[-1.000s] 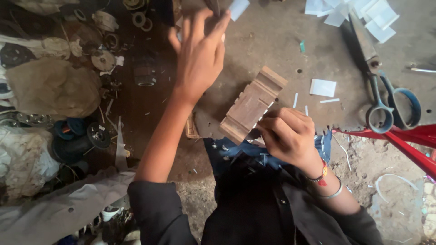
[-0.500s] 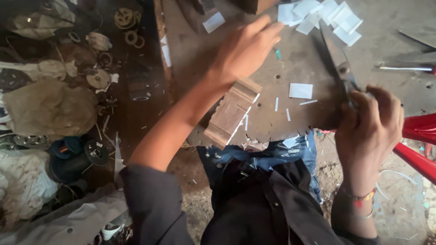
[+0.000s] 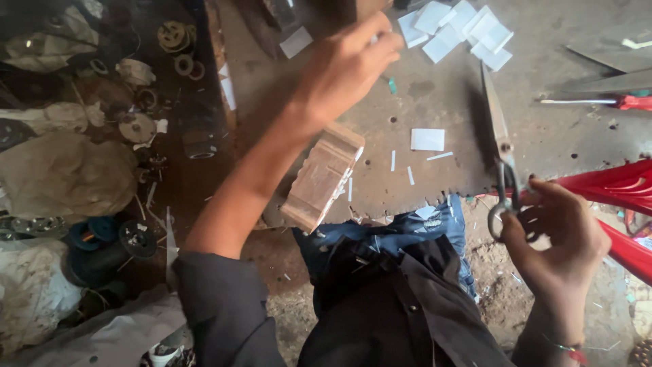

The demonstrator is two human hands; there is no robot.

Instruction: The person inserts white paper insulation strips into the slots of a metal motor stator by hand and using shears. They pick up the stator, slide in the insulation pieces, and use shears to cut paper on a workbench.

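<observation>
Gripping the loops of a large pair of scissors (image 3: 501, 156), the right hand (image 3: 553, 238) is closing its fingers through the handles at the near edge of the grey work surface (image 3: 543, 143), blades lying flat and pointing away. The left hand (image 3: 346, 64) is reaching far forward, fingers curling together; whether it is pinching anything I cannot tell. A ribbed wooden block (image 3: 319, 177) is resting under that forearm, and small white paper pieces (image 3: 462, 27) are lying heaped beyond the blade tips. Lifting those scissors cleanly, I would judge, is calling for a steady wrist. No container is showing its contents clearly.
</observation>
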